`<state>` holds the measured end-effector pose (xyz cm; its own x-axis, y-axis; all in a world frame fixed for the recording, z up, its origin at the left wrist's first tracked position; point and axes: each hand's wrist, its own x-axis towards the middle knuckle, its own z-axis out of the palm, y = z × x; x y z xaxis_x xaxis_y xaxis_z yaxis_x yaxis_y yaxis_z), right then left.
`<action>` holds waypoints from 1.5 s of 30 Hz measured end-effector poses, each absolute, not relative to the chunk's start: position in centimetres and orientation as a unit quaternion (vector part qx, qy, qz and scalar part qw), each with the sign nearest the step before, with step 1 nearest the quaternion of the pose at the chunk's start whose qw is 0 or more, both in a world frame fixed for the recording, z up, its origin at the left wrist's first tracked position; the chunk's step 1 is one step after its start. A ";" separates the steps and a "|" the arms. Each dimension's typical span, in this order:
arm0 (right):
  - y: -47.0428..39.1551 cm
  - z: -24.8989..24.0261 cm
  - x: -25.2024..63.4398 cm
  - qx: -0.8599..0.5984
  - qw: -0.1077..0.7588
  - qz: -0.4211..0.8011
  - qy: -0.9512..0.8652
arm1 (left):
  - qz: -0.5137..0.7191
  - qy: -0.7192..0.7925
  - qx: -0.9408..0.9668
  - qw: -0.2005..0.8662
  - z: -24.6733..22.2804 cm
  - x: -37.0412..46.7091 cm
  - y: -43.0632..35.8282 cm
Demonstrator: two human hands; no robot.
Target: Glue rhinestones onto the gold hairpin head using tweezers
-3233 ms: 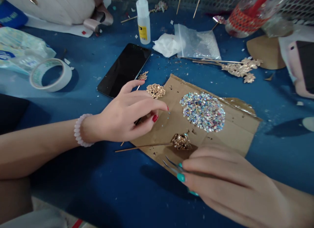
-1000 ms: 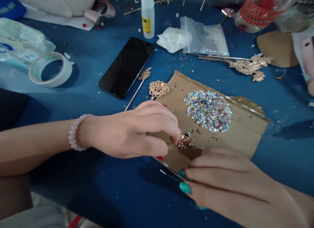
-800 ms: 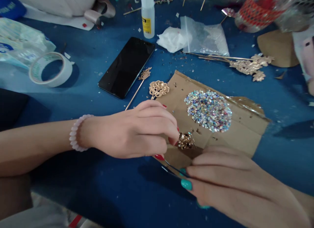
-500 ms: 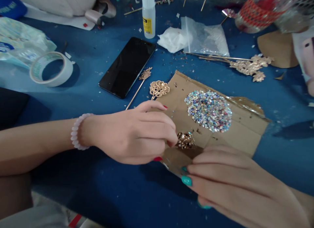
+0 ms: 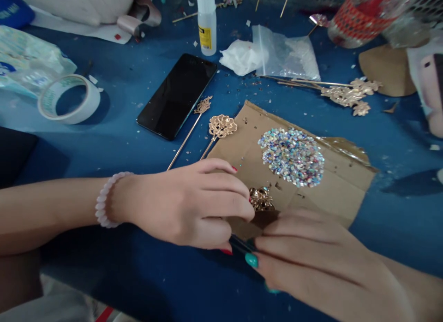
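- Right hand (image 5: 321,262): thumb and fingers pinched narrow on a dark, slim metal tool (image 5: 241,244) – gripped near its tip, probably for fine control.
- Left hand (image 5: 180,206): fingers curled inward, fingertip at the gold openwork metal flower (image 5: 262,199), perhaps steadying it; whether they pinch anything, cannot tell.
- Flower lies on the brown cardboard sheet (image 5: 342,193), between the hands.
- Beyond it, same sheet: a flat heap of iridescent small gems (image 5: 292,157) – presumably kept there so loose pieces stay together, within reach.
- Farther out, on the blue counter (image 5: 131,276): black rectangular phone (image 5: 177,96) and clear plastic, yellow-labelled bottle (image 5: 206,36), upright.
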<state>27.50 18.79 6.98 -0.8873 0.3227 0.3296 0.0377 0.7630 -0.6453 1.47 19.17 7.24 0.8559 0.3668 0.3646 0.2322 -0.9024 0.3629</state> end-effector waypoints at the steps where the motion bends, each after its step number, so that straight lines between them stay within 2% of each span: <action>1: 18.8 7.0 27.4 -0.100 0.225 0.335 -0.910 | 0.219 0.162 0.948 0.166 7.3 1.5 19.1; 4: 18.7 7.2 27.1 -0.127 0.236 0.358 -0.895 | 0.214 0.173 0.941 0.198 7.3 1.4 19.0; 11: 18.3 7.6 27.6 -0.127 0.246 0.327 -0.904 | 0.143 0.174 0.928 0.298 7.6 0.9 19.0; 20: 18.7 7.1 27.6 -0.101 0.245 0.327 -0.907 | 0.155 0.110 0.932 0.309 7.9 0.7 20.5; 27: 18.6 7.2 28.2 -0.128 0.246 0.347 -0.896 | 0.152 0.130 0.907 0.369 7.9 0.4 21.1; 30: 18.5 7.4 28.3 -0.159 0.227 0.342 -0.898 | 0.149 0.129 0.910 0.366 7.9 0.4 21.1; 34: 18.8 7.1 28.1 -0.122 0.256 0.333 -0.899 | 0.149 0.123 0.909 0.370 7.8 0.4 21.1; 45: 18.9 7.0 28.2 -0.133 0.250 0.313 -0.907 | 0.136 0.131 0.894 0.406 7.7 0.4 20.9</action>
<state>28.15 18.89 6.99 -0.8395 0.3977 0.3701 0.0848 0.7688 -0.6338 0.44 20.86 7.65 0.9285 0.3449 0.1375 0.1233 -0.6358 0.7619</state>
